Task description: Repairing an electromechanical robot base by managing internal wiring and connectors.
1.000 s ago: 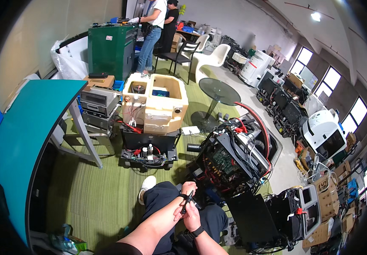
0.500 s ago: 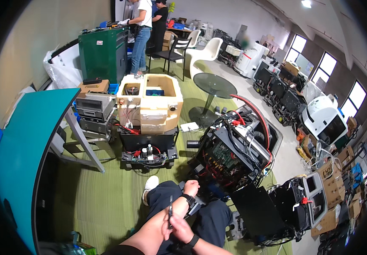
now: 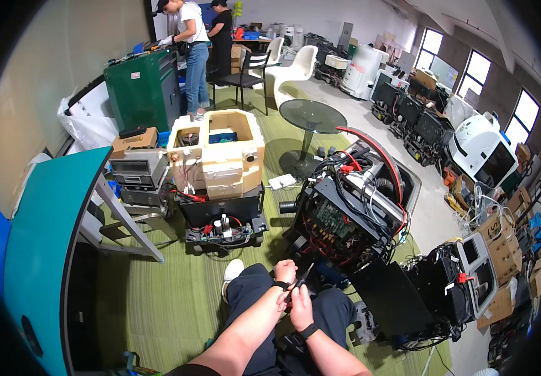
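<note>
My left hand (image 3: 285, 271) is closed in a loose fist over my lap, a dark band around its wrist; anything inside the fingers is hidden. Just beside that wrist, my right hand (image 3: 299, 307) grips a slim dark pointed tool (image 3: 306, 276), its tip slanting up and away from me. Its exact kind is too small to make out. Beyond both hands, close in front on the right, sits an opened machine (image 3: 339, 219) with a green circuit board (image 3: 334, 216), red and black cables and a curved red rim. My legs are bent below my hands.
A cream-coloured housing (image 3: 233, 156) on a black wheeled base (image 3: 226, 229) stands ahead. A teal table (image 3: 51, 250) borders the left. Farther off are a round glass table (image 3: 313, 116) and a green cabinet (image 3: 139, 94) with two people near it. A black panel (image 3: 389, 297) lies right.
My right hand has moved forward and right, from my left forearm to beside the left wrist, and the tool now slants right. My view has shifted slightly.
</note>
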Demonstrator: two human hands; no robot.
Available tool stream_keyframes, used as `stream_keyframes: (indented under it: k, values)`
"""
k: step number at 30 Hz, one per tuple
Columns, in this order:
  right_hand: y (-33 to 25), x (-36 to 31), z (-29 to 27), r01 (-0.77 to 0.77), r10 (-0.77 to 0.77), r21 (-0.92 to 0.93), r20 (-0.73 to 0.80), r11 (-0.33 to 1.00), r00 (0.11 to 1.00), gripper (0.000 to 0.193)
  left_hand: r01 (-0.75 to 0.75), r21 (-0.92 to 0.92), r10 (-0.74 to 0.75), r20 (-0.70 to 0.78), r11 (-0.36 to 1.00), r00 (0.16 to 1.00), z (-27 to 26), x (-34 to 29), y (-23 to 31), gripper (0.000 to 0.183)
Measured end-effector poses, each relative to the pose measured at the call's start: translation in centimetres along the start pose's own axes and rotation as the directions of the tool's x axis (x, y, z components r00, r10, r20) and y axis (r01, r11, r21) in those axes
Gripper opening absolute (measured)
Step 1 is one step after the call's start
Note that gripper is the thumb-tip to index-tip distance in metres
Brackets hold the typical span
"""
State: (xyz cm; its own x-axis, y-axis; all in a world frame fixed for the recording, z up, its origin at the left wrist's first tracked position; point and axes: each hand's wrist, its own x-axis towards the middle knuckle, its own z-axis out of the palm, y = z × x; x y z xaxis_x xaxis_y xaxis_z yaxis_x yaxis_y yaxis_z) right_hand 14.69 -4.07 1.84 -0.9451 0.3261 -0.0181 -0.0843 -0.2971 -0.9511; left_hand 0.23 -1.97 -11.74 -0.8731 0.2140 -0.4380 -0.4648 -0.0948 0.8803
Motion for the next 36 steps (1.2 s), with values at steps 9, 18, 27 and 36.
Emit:
stream_keyframes:
  k: [9, 18, 27, 36]
  values:
    - [-3.8, 1.9, -2.2, -0.055, 0.065, -0.063, 0.176, 0.997, 0.982, 0.022, 0.085, -0.082, -0.085, 0.01, 0.993, 0.996, -0.8, -2.2, 2.8, 0.015]
    - [-1.8, 9.9, -8.3, -0.137, 0.138, -0.091, 0.005, 0.986, 0.99, 0.016, 0.087, -0.089, -0.081, 0.071, 0.992, 0.994, -1.4, -3.6, 6.8, 0.015]
    - [1.1, 14.3, -11.3, -0.374, 0.381, 0.084, -0.084, 0.924, 0.921, 0.012, 0.162, 0.226, -0.249, 0.439, 0.961, 0.863, 2.7, -3.3, 10.8, 0.034]
    - [1.1, 15.1, -13.2, -0.385, 0.417, 0.239, -0.1, 0.891, 0.903, 0.018, 0.341, 0.097, -0.33, 0.587, 0.935, 0.739, 3.2, 0.4, 8.8, 0.023]
